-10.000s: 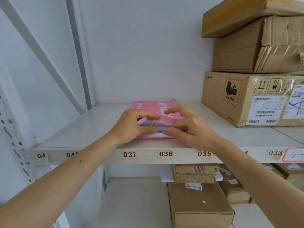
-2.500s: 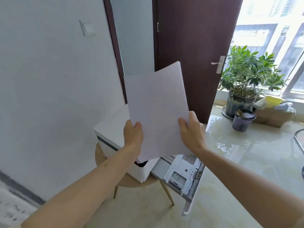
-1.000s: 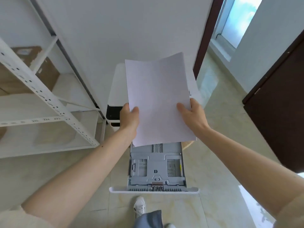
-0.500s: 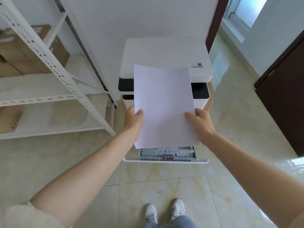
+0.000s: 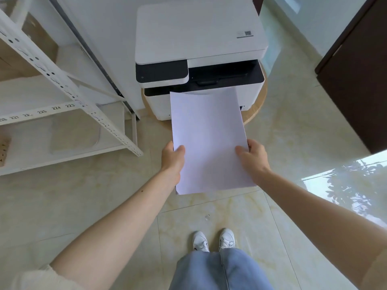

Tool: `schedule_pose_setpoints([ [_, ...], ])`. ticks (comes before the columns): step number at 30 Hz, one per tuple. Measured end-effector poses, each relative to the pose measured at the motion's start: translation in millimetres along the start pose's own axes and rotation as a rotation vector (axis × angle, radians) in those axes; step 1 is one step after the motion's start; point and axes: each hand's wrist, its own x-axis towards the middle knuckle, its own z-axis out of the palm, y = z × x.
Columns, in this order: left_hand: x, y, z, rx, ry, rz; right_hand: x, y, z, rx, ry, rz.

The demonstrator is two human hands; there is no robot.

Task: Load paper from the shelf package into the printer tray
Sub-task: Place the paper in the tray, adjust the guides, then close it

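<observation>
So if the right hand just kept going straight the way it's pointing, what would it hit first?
Probably the printer. The right hand, gripping the paper by its right edge, points forward toward the printer's white lower front, with nothing visible between. Depth is unclear from above, and the paper hides the tray.

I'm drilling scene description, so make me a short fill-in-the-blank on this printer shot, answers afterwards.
1. Both hands hold a stack of ____ paper in front of the printer.
2. The left hand grips the stack's ____ edge.
3. The printer sits on a round ____ stool.
4. The person's shoes are ____.

Answers: white; left; wooden; white
</observation>
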Motion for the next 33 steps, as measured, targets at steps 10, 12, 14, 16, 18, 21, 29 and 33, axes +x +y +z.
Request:
schedule_pose_setpoints([
  [10,40,-21,26,0.006,-0.032,-0.257,37,26,7,-0.074,-0.052,0.152],
  [12,52,-25,28,0.033,-0.056,-0.277,46,33,11,-0.040,-0.071,0.188],
  [14,60,-28,29,0.053,-0.073,-0.303,53,40,13,-0.027,-0.087,0.221],
  [16,65,-31,30,0.047,-0.096,-0.321,57,44,14,-0.029,-0.103,0.243],
  [18,70,-35,31,0.027,-0.114,-0.329,64,46,15,-0.010,-0.113,0.247],
  [21,74,-39,30,0.007,-0.098,-0.334,76,44,16,0.010,-0.108,0.239],
  [29,97,-42,30,0.017,0.115,-0.339,104,22,17,0.086,-0.141,0.233],
  [33,108,-35,34,-0.029,0.149,-0.328,106,32,12,0.162,-0.191,0.349],
])
